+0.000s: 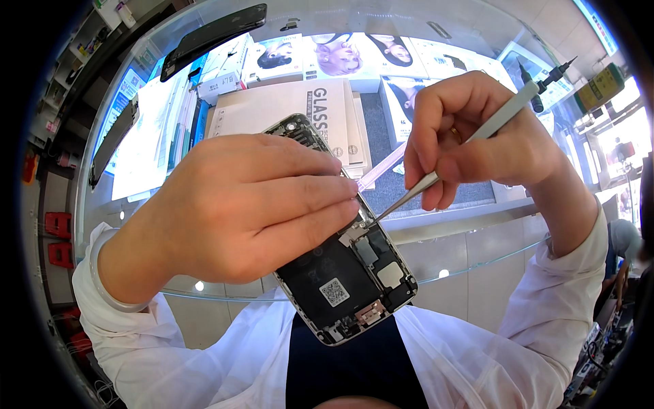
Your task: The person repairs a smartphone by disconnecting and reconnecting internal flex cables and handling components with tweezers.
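Observation:
My left hand [231, 204] is wrapped over an opened smartphone [310, 290], fingers lying across its upper half and hiding that part. Its back cover is off, so a black battery [317, 262] with a white code label, metal shields and small parts show. The phone is held tilted above the counter's near edge. Between thumb and fingers, my right hand [487, 133] grips grey-handled tweezers [417, 189]. Their pointed tip meets the phone's right inner edge, beside a metal bracket; whether it pinches anything is too small to tell.
A black phone panel [216, 33] lies at the far left of the glass counter, a dark slim part [114, 143] nearer. Two small screwdrivers [553, 76] and a yellow-green bottle [599, 88] stand far right. Boxes [272, 105] show under the glass. Another person [621, 245] is at right.

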The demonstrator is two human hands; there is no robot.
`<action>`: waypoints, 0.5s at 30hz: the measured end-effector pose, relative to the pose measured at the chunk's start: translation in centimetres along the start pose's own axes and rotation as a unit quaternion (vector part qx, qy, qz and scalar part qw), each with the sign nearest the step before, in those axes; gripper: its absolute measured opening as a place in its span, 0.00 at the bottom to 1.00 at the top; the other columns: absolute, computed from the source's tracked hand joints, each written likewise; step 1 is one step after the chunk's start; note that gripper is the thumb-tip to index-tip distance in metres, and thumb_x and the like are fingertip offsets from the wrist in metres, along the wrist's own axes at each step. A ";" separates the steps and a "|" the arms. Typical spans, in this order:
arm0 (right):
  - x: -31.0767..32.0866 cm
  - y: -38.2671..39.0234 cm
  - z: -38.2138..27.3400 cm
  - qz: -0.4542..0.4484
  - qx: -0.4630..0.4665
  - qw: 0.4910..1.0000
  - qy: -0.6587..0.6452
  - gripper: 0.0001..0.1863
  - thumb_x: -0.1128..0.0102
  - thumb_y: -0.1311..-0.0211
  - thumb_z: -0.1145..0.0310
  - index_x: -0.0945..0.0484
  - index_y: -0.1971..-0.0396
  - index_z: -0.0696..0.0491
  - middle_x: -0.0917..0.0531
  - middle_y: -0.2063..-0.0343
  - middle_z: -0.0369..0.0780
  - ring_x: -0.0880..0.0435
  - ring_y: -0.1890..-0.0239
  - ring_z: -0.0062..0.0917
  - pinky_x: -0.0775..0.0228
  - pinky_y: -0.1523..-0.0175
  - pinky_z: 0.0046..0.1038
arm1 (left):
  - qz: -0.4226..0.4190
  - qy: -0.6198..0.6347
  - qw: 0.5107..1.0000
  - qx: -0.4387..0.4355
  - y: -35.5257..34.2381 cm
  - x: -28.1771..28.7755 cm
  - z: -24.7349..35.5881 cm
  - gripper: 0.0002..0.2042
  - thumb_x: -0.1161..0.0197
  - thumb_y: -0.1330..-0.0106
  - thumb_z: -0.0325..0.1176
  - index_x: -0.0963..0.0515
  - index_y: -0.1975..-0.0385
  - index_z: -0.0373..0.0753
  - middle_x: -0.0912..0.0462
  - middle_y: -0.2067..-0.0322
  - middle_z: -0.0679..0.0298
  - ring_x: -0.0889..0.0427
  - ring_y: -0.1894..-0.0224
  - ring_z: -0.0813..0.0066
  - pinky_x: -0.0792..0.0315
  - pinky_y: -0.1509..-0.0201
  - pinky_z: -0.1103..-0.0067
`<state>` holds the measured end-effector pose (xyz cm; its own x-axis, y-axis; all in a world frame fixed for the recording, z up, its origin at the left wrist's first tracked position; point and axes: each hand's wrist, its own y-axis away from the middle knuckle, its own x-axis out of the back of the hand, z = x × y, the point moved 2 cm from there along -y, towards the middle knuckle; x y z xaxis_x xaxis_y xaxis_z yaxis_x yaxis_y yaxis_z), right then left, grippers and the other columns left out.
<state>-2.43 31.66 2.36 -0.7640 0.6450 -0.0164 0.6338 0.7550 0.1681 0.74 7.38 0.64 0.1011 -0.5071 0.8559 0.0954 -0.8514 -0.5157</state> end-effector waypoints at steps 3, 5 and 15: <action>0.1 -0.1 0.2 0.008 -0.015 1.000 -0.022 0.05 0.44 0.45 0.84 0.23 0.68 0.65 0.15 0.65 0.52 0.09 0.68 0.31 0.12 0.63 0.23 | 0.009 0.000 1.000 -0.005 0.0 -0.1 0.0 0.11 0.33 0.50 0.29 0.15 0.67 0.34 0.12 0.64 0.55 0.12 0.63 0.57 0.16 0.64 0.71; 0.2 -0.2 0.3 0.009 -0.016 0.999 -0.030 0.05 0.45 0.46 0.84 0.23 0.68 0.65 0.15 0.65 0.53 0.09 0.68 0.32 0.12 0.64 0.23 | 0.009 0.001 1.000 -0.004 0.0 -0.1 0.0 0.12 0.33 0.50 0.29 0.15 0.66 0.33 0.12 0.65 0.55 0.12 0.64 0.57 0.16 0.64 0.72; 0.3 -0.1 0.2 0.022 -0.044 0.998 -0.039 0.07 0.48 0.49 0.83 0.24 0.69 0.67 0.15 0.66 0.54 0.09 0.70 0.32 0.12 0.65 0.23 | 0.036 0.002 0.999 -0.021 0.4 -0.2 -0.2 0.11 0.33 0.50 0.28 0.15 0.67 0.31 0.13 0.64 0.53 0.12 0.64 0.58 0.16 0.66 0.72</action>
<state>-2.71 31.76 2.18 -0.7215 0.6874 -0.0827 0.6510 0.7142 0.2572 0.53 7.07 0.25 0.1029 -0.5676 0.8169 0.0463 -0.8176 -0.5739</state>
